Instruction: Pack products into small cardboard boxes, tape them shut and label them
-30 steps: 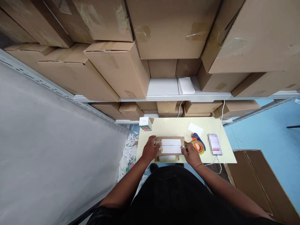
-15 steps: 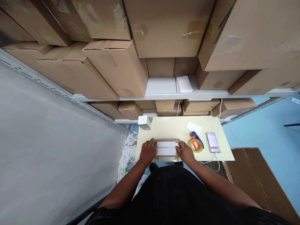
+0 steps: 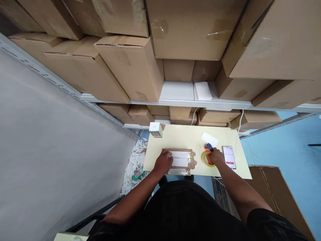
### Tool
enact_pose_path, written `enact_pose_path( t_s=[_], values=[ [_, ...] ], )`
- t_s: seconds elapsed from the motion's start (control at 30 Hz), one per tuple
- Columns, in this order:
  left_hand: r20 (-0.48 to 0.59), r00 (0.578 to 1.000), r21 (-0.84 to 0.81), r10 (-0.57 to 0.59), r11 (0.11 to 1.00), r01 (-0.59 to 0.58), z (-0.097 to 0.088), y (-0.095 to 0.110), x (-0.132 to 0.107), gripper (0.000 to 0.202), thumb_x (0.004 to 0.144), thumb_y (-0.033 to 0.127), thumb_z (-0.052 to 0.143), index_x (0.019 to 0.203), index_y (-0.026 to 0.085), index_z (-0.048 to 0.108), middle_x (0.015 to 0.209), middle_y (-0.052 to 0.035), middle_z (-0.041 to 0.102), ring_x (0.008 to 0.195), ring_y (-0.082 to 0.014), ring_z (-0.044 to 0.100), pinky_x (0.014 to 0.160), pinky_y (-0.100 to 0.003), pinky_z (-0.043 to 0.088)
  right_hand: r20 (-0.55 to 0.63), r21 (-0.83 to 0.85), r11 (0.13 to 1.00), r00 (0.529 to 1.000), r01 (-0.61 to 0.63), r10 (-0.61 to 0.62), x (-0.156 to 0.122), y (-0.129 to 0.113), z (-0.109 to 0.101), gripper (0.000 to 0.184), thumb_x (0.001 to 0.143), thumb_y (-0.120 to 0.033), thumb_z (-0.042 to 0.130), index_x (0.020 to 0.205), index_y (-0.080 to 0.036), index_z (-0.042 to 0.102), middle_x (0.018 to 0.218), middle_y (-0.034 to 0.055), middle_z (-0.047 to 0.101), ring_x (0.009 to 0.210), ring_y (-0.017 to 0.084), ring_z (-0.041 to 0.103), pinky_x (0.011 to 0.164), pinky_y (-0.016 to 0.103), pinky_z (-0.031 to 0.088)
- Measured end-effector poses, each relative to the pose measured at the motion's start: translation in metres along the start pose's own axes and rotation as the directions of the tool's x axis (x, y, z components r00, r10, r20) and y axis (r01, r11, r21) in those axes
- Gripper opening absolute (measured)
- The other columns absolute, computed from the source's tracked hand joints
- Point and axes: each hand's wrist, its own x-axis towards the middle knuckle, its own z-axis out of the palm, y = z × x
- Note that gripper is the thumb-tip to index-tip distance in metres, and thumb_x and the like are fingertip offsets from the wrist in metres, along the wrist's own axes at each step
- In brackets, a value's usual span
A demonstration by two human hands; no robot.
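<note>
A small cardboard box point(image 3: 191, 161) lies near the front edge of the pale table, with white inside its open top and clear tape along its right end and front. My left hand point(image 3: 163, 162) grips the box's left end, fingers curled and thumb over the white part. Further right, my right hand point(image 3: 217, 156) is closed on a tape dispenser point(image 3: 208, 147) with orange and dark blue parts and a yellow roll. Its fingertips are partly hidden. Beside that hand lies a phone point(image 3: 228, 156) with a lit screen.
On the table point(image 3: 179, 135) stand a white-and-green carton point(image 3: 155, 130) at back left and a white slip point(image 3: 209, 139) at back right. Shelves of cardboard boxes point(image 3: 130, 67) rise behind. White scraps point(image 3: 132, 164) cover the floor at left; flattened cardboard point(image 3: 278, 197) lies at right.
My right hand has let go of the box's right end and moved right onto the tape dispenser. My left hand stays at the box's left end. The view has shifted slightly.
</note>
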Motion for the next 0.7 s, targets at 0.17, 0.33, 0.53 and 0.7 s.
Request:
enact_pose_path(
  t_s=[0.17, 0.33, 0.53, 0.7],
  values=[
    [0.138, 0.945, -0.382, -0.297, 0.864, 0.328, -0.002, -0.005, 0.005, 0.019, 0.086, 0.032, 0.060, 0.096, 0.021, 0.071, 0.087, -0.0030, 0.072, 0.082, -0.0202, 0.068, 0.078, -0.031, 0.051, 0.024, 0.018, 0.997, 0.997, 0.078, -0.078, 0.006, -0.003, 0.000, 0.030, 0.078, -0.029, 0.065, 0.104, -0.015, 0.062, 0.097, 0.0118, 0.067, 0.080, 0.023, 0.066, 0.063, 0.029, 0.043],
    [0.272, 0.906, -0.550, -0.325, 0.720, 0.423, 0.000, -0.009, 0.006, 0.026, 0.085, 0.043, 0.056, 0.083, 0.021, 0.070, 0.079, -0.0017, 0.070, 0.075, -0.0190, 0.064, 0.068, -0.028, 0.046, -0.225, 0.181, 0.962, 0.961, 0.203, -0.160, -0.044, -0.006, -0.029, 0.040, 0.082, -0.032, 0.059, 0.120, -0.017, 0.056, 0.098, 0.0090, 0.068, 0.077, 0.022, 0.064, 0.066, 0.031, 0.046],
    [0.326, 0.925, -0.681, -0.196, 0.630, 0.373, -0.003, 0.005, 0.005, 0.048, 0.090, 0.061, 0.049, 0.079, 0.020, 0.071, 0.093, -0.0063, 0.072, 0.098, -0.0244, 0.063, 0.092, -0.034, 0.045, -0.369, 0.052, 0.741, 0.702, 0.669, -0.609, -0.122, -0.070, -0.074, 0.059, 0.084, -0.021, 0.056, 0.141, -0.019, 0.044, 0.127, 0.0143, 0.062, 0.114, 0.031, 0.059, 0.096, 0.044, 0.049],
    [0.351, 0.927, -0.806, -0.132, 0.461, 0.371, -0.007, 0.006, 0.002, 0.067, 0.095, 0.072, 0.036, 0.092, 0.016, 0.071, 0.096, -0.0086, 0.072, 0.098, -0.0238, 0.063, 0.097, -0.038, 0.044, -0.238, -0.262, 0.559, 0.509, 0.786, -0.827, -0.147, -0.132, -0.074, 0.066, 0.083, -0.014, 0.059, 0.147, -0.018, 0.043, 0.118, 0.0155, 0.062, 0.106, 0.033, 0.056, 0.094, 0.047, 0.046]
  ],
)
